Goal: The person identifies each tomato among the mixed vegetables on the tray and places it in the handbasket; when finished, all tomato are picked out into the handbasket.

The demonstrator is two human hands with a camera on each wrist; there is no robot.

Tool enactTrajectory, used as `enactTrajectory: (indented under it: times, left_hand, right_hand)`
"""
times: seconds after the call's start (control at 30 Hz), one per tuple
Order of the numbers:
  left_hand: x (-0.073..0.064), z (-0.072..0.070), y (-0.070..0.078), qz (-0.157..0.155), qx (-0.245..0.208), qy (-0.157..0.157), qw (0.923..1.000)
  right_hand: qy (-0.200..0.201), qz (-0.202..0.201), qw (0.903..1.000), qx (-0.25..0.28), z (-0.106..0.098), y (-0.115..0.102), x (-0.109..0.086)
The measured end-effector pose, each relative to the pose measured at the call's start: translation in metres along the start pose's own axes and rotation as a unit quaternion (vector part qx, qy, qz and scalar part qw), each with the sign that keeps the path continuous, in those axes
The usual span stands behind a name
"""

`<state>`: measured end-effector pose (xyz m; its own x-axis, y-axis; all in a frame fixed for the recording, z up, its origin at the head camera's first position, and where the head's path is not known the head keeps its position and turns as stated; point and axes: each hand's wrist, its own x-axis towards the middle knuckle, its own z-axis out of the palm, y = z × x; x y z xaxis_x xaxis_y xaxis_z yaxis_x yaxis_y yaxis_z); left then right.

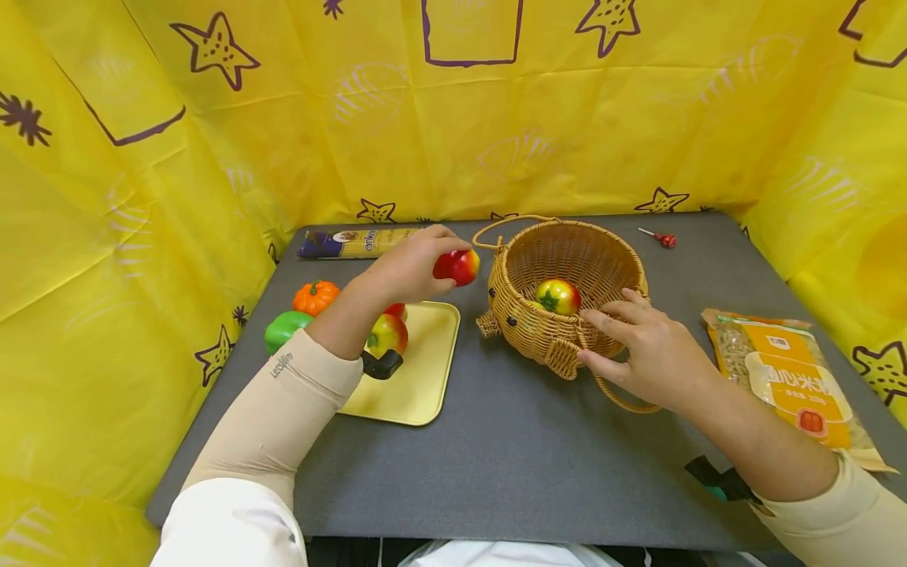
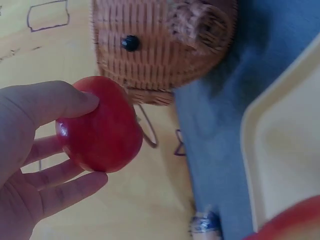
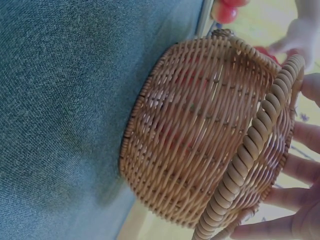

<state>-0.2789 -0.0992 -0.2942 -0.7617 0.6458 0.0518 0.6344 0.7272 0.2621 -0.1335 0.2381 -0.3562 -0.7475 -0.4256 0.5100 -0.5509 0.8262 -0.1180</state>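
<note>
My left hand [image 1: 418, 264] grips a red apple [image 2: 102, 127] with a yellowish end, thumb on one side and fingers on the other. It is in the air just left of the wicker basket [image 1: 531, 339], which has a pig's snout and eyes. A red-yellow fruit with a green leafy top [image 1: 557, 297] lies inside the basket. At the basket's near right rim is my right hand [image 1: 648, 346], its fingers spread and only loosely bent. Whether those fingertips touch the rim I cannot tell. The basket's twisted handle [image 3: 250, 150] hangs down on that side.
A yellow tray [image 1: 432, 370] with red-yellow fruit [image 1: 388, 336] lies on the left, partly behind my left arm. Near it are an orange pumpkin [image 1: 316, 298] and a green pepper [image 1: 285, 331]. Behind lies a pasta packet [image 1: 354, 243]; to the right, a lollipop [image 1: 666, 239] and a snack bag [image 1: 794, 378].
</note>
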Motion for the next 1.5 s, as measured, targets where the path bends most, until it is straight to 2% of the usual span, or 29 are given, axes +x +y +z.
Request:
enactTrajectory:
  times: [0.13, 0.47, 0.67, 0.83, 1.07, 1.2, 1.5]
  left_hand:
    - [0.003, -0.009, 0.011, 0.018, -0.006, 0.024, 0.9995]
    - [0.020, -0.019, 0.049, 0.079, -0.012, 0.051, 0.9955]
    - [0.037, -0.015, 0.070, 0.101, -0.004, 0.037, 0.9942]
    - [0.049, -0.005, 0.082, 0.103, 0.009, 0.004, 0.9946]
    - [0.062, 0.009, 0.089, 0.102, 0.060, -0.034, 0.9924]
    - [0.064, 0.013, 0.089, 0.102, 0.063, -0.051, 0.9915]
    - [0.051, 0.006, 0.083, 0.093, 0.064, -0.036, 0.9929]
  right_hand:
    - [0.001, -0.002, 1.0000, -0.002, 0.000, 0.000, 0.000]
    - [0.003, -0.003, 1.0000, 0.004, 0.000, 0.000, 0.000]
    - [0.007, -0.006, 1.0000, 0.004, -0.001, 0.000, 0.000]
    - [0.008, -0.007, 0.9999, 0.004, -0.001, 0.000, 0.000]
    - [0.011, -0.008, 0.9999, 0.003, 0.000, 0.000, 0.000]
    - [0.010, -0.008, 0.9999, 0.000, 0.001, 0.001, -0.001]
    - [0.009, -0.008, 0.9999, 0.001, 0.000, -0.001, 0.001]
